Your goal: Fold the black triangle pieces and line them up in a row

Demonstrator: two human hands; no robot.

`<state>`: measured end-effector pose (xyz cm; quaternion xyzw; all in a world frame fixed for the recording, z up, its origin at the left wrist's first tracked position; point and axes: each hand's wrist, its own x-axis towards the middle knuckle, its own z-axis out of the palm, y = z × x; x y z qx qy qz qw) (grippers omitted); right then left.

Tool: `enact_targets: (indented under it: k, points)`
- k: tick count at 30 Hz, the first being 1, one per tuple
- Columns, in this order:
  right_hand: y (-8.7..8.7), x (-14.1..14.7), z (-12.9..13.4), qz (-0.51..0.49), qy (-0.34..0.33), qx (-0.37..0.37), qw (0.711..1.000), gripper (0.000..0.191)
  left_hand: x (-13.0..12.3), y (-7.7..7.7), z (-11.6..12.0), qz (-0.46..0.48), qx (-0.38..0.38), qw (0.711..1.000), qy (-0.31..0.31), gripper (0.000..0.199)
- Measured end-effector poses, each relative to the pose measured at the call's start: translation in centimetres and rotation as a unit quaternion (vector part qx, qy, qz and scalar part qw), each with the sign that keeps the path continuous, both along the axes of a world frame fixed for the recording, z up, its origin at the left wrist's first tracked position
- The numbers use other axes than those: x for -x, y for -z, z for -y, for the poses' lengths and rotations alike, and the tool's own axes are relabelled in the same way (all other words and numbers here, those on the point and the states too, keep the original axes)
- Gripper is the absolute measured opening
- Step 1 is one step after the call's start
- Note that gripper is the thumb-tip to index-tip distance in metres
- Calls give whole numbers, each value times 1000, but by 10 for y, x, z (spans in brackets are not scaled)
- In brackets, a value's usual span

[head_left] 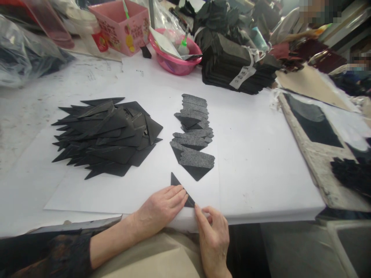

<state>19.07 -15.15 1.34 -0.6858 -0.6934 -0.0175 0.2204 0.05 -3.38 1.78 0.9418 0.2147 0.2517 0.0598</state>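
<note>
At the table's front edge lies a folded black triangular piece [189,200], its upper tip pointing away from me. My left hand [162,204] rests on it with fingers lying flat and close together, covering its middle. Thumb and index finger of my right hand [213,231] pinch its lower right corner; the other fingers curl in. Just beyond is an overlapping column of black pieces with speckled grey strips [197,158]. To the left of that column, a heap of black pointed pieces [107,135] is spread in a fan.
A pink basin [176,63] holding a green-tipped bottle stands at the back beside a pink box [123,29]. Right of it sits a tied stack of black sheets [237,61] with a white tag. A worn board [307,154] lies at right. Another person's arm [298,36] shows behind.
</note>
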Motion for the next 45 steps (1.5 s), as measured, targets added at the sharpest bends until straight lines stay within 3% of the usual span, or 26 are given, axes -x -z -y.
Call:
enact_targets:
  k: [6, 15, 22, 32, 37, 41, 45]
  points:
    - [0, 0, 6, 4, 15, 1, 1000, 34, 4, -1, -3, 5, 9, 1000, -15, 30]
    - [-10, 0, 1, -59, 73, -3, 996, 11, 6, 4, 0, -12, 25, 1000, -3, 29]
    - [-9, 18, -24, -67, 94, 84, 990, 18, 7, 5, 1, -22, 37, 999, -2, 30]
    - [-11, 19, -26, -154, 127, 147, 969, 16, 9, 8, 2, 0, 40, 999, -8, 29]
    - [-20, 20, -30, -211, 96, 177, 957, 6, 10, 3, 1, 20, 35, 999, -24, 27]
    - [-26, 21, -34, -276, 83, 150, 946, 14, 1, -8, -3, 46, 7, 998, -31, 27]
    - [-22, 22, -37, -308, 61, 112, 943, 18, -11, -14, -9, 53, 74, 996, -3, 26]
